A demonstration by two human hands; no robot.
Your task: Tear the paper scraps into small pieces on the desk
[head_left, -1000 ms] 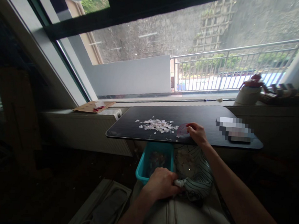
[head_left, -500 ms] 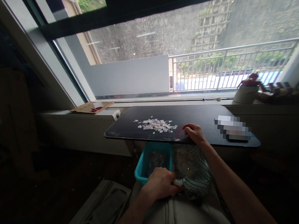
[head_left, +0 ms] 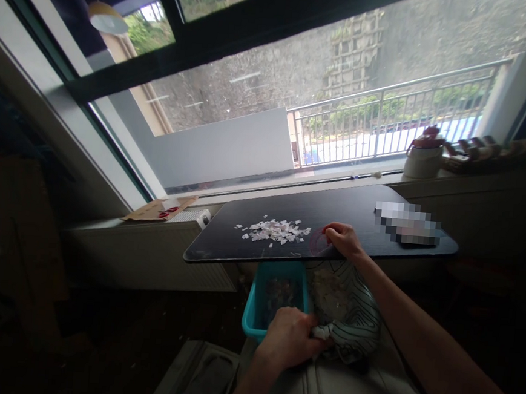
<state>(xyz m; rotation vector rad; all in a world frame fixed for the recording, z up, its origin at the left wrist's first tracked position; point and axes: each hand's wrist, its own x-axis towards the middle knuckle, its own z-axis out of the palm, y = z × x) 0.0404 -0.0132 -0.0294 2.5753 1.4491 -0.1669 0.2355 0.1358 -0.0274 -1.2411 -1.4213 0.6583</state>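
Observation:
At the near edge of the dark table [head_left: 239, 210], my right hand [head_left: 344, 238] pinches a thin, see-through round piece with a reddish rim [head_left: 317, 242]. It lies close to the table surface, just right of a loose pile of small white paper scraps [head_left: 276, 230]. Over my lap, my left hand [head_left: 289, 337] is closed on the gathered edge of a striped cloth bag [head_left: 356, 336]. Pale bits [head_left: 330, 293] lie in the bag's open mouth. Left of the bag, below the table edge, stands a turquoise bin [head_left: 250, 310] with scraps inside.
A blurred-out flat object [head_left: 406, 223] lies at the table's right end. Brown paper with red-handled scissors [head_left: 168, 212] rests on the ledge by the radiator [head_left: 193, 216]. A white pot [head_left: 423, 160] stands on the windowsill. Beside my legs is a pale box-like thing [head_left: 181, 366].
The whole view has tilted, so the table's left side and the bin sit lower. Both hands keep their holds, with little movement relative to the table and bag.

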